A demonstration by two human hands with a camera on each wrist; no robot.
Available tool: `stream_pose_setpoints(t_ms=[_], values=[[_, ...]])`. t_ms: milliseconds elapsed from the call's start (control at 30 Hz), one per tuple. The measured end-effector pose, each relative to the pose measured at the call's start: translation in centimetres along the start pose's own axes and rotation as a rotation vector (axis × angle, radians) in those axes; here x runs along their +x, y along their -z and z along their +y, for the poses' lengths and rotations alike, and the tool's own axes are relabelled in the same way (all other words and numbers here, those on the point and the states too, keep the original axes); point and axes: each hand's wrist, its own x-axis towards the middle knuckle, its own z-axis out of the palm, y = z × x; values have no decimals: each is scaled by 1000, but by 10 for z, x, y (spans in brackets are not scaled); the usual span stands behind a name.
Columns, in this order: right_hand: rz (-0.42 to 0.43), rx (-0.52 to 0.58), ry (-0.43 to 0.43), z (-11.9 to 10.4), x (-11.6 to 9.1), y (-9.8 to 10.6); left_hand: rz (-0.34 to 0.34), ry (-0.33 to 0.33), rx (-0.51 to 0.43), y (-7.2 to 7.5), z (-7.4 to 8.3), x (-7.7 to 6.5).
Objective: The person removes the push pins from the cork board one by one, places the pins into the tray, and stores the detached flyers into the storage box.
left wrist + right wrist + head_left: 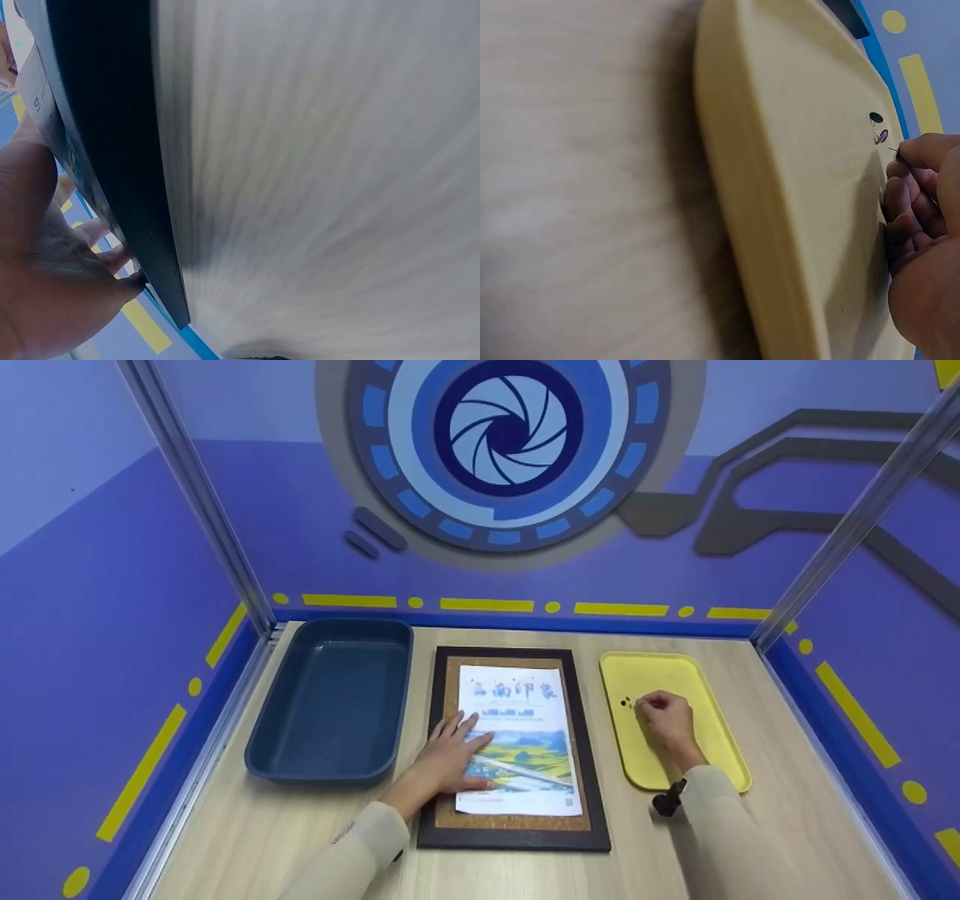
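Observation:
My left hand (450,754) lies with spread fingers on a printed paper sheet (517,712), which rests on a cork board (525,823) with a dark frame (517,840). In the left wrist view, the frame's side (124,150) stands beside the left hand (60,262). Over a yellow tray (724,750), my right hand (670,724) pinches a thumbtack (898,154) between thumb and index finger, its thin point showing in the right wrist view. Close to those fingertips, a dark thumbtack (877,118) and a purplish one (883,136) sit on the tray.
A deep dark blue bin (330,772) stands left of the board on the light wooden table (645,855). Blue and purple panels (285,510) enclose the back and sides, with metal posts (202,502) at the corners.

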Motion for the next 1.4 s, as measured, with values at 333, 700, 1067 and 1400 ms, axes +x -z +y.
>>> stream_pose_setpoints(t_ms=[333,700,1067,1400], values=[[66,-81,25,2,-3,-6,-11,-9,-21,0,0,0],[33,-38,3,3,-3,-5,-5,-10,-15,2,1,0],[4,30,-9,5,0,-4,2,-10,-29,5,1,1],[7,41,-2,6,-2,-5,-56,26,-74,11,6,1]])
